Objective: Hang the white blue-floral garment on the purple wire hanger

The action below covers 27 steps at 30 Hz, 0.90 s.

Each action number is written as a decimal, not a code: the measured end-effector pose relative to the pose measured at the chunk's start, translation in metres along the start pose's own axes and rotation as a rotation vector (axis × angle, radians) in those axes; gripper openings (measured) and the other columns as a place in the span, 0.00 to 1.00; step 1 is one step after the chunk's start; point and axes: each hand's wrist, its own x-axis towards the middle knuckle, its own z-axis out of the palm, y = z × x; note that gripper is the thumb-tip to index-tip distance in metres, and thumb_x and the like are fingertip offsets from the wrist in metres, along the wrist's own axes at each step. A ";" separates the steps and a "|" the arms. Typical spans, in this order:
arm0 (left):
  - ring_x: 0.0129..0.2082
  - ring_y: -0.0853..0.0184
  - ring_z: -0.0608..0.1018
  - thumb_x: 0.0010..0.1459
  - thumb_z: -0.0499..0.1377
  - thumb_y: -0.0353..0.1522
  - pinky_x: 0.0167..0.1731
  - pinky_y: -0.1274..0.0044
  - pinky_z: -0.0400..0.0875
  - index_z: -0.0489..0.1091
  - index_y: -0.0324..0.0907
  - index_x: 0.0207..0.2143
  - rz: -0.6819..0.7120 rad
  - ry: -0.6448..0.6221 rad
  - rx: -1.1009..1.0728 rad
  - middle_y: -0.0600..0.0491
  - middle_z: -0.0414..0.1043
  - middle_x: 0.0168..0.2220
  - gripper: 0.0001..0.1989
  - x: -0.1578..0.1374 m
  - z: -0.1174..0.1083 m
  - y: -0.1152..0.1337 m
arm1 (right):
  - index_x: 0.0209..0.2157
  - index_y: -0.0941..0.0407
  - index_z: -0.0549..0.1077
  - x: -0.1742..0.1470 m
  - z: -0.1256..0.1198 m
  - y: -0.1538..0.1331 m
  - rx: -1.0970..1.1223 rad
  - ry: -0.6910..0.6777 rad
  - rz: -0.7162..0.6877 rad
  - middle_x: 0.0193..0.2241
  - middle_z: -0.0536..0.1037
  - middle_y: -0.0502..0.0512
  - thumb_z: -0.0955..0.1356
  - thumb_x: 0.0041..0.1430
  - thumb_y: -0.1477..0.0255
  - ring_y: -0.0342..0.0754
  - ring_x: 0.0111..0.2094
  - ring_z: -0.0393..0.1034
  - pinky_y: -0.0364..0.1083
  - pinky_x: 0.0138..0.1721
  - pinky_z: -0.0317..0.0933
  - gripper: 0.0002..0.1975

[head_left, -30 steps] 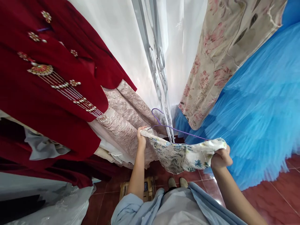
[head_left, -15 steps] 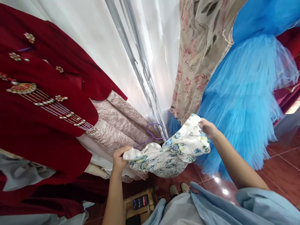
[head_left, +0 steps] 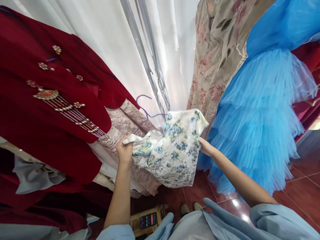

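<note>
A white blouse (head_left: 172, 153) with a blue, green and yellow floral print is stretched between my two hands at the middle of the view. A purple hanger (head_left: 147, 114) sits in its neck, the hook pointing up and away from me. My left hand (head_left: 124, 151) is closed on the garment's left shoulder edge. On the other side, my right hand (head_left: 205, 146) grips its right edge, the fingertips partly hidden behind the fabric. Behind the hanger is a pink textured skirt (head_left: 125, 118).
At left hangs a dark red velvet garment (head_left: 82, 80) with beaded ornaments. On the right are a beige floral dress (head_left: 210, 63) and a blue tulle dress (head_left: 262, 110). Metal poles (head_left: 140, 40) stand before white curtains. A phone (head_left: 148, 221) lies on a wooden stool (head_left: 136, 220) below.
The blouse has been raised and its front now faces me more fully. The hanger's hook has swung upward. My right hand has moved lower and to the left along the fabric.
</note>
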 end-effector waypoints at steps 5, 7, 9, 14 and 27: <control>0.32 0.67 0.74 0.44 0.67 0.37 0.35 0.78 0.70 0.75 0.39 0.31 -0.081 -0.047 -0.094 0.54 0.74 0.30 0.12 0.055 0.044 0.008 | 0.48 0.52 0.78 -0.005 0.020 -0.030 0.108 0.092 -0.145 0.44 0.83 0.55 0.72 0.55 0.48 0.59 0.53 0.75 0.54 0.53 0.70 0.27; 0.31 0.68 0.73 0.44 0.66 0.37 0.34 0.78 0.70 0.74 0.40 0.31 -0.077 -0.094 -0.117 0.53 0.74 0.30 0.12 0.068 0.064 0.011 | 0.46 0.53 0.78 -0.006 0.022 -0.041 0.074 0.179 -0.245 0.44 0.83 0.54 0.74 0.53 0.52 0.58 0.53 0.75 0.53 0.52 0.70 0.24; 0.31 0.68 0.73 0.46 0.65 0.37 0.34 0.78 0.70 0.74 0.40 0.31 -0.031 -0.128 -0.125 0.53 0.73 0.30 0.11 0.074 0.080 0.012 | 0.45 0.53 0.78 -0.008 0.013 -0.044 0.048 0.266 -0.300 0.42 0.84 0.54 0.74 0.53 0.53 0.58 0.50 0.76 0.52 0.50 0.70 0.23; 0.34 0.66 0.75 0.47 0.63 0.34 0.38 0.76 0.71 0.75 0.40 0.31 0.088 -0.250 -0.019 0.52 0.75 0.31 0.08 0.076 0.082 0.009 | 0.38 0.56 0.77 -0.021 -0.030 -0.006 -0.068 0.406 -0.248 0.33 0.83 0.53 0.75 0.49 0.48 0.56 0.40 0.78 0.50 0.40 0.70 0.25; 0.37 0.56 0.80 0.48 0.68 0.50 0.37 0.69 0.76 0.75 0.38 0.33 -0.431 -0.551 0.045 0.46 0.78 0.31 0.24 0.094 0.044 -0.009 | 0.28 0.55 0.68 -0.004 -0.051 0.045 -0.246 0.855 -0.404 0.21 0.65 0.46 0.67 0.56 0.44 0.43 0.26 0.60 0.42 0.29 0.57 0.27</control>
